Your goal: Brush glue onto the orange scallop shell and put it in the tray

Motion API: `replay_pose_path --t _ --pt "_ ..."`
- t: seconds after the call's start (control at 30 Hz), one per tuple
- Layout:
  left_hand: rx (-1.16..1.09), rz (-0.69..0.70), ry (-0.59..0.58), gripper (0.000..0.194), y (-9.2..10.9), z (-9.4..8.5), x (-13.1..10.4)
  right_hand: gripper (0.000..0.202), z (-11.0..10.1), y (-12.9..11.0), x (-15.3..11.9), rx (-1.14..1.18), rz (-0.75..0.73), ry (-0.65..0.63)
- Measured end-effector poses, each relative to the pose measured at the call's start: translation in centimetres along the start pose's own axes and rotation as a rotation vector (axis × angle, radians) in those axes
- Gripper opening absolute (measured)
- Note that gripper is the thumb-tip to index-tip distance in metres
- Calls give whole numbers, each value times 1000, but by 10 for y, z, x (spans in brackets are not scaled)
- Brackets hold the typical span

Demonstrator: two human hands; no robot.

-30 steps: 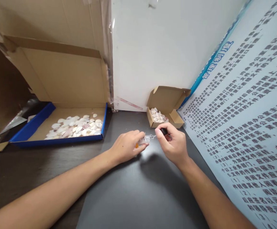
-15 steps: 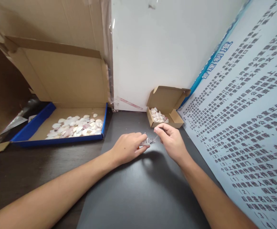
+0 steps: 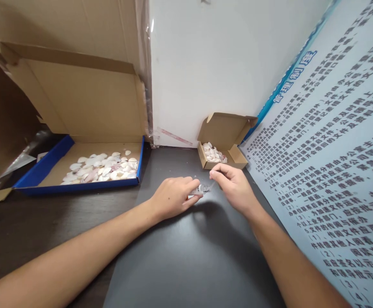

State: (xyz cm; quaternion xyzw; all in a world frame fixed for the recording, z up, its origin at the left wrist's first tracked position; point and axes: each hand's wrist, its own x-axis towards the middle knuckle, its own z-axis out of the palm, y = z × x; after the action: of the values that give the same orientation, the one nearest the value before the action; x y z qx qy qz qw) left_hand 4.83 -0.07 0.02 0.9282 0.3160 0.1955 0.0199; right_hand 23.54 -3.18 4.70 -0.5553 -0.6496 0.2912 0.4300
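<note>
The left hand (image 3: pixel 175 196) grips a small clear bottle (image 3: pixel 202 189) above the dark mat (image 3: pixel 173 265); the right hand (image 3: pixel 235 188) pinches a thin clear stem (image 3: pixel 212 184) at its mouth. Shells (image 3: pixel 101 169) lie in the blue-edged box (image 3: pixel 86 187), left, and the small carton (image 3: pixel 226 130), far right.

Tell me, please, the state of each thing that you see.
Large blue box: lid open, shells inside.
Small cardboard box: lid open, shells inside.
Bottle: held, tipped sideways, no cap visible.
Left hand: closed around the bottle.
Right hand: pinching a thin clear stem near the bottle's mouth.
</note>
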Motion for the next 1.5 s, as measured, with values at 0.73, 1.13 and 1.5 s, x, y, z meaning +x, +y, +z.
replay_pose_path --t 0.73,1.13,1.5 --pt "-33 -36 -12 21 -3 -1 1 25 -8 7 5 188 53 -145" --pt "-48 -40 -7 25 -1 -1 1 27 -7 10 6 63 20 -61" --pt "-14 4 -7 27 0 -2 0 33 -7 12 7 85 40 -55"
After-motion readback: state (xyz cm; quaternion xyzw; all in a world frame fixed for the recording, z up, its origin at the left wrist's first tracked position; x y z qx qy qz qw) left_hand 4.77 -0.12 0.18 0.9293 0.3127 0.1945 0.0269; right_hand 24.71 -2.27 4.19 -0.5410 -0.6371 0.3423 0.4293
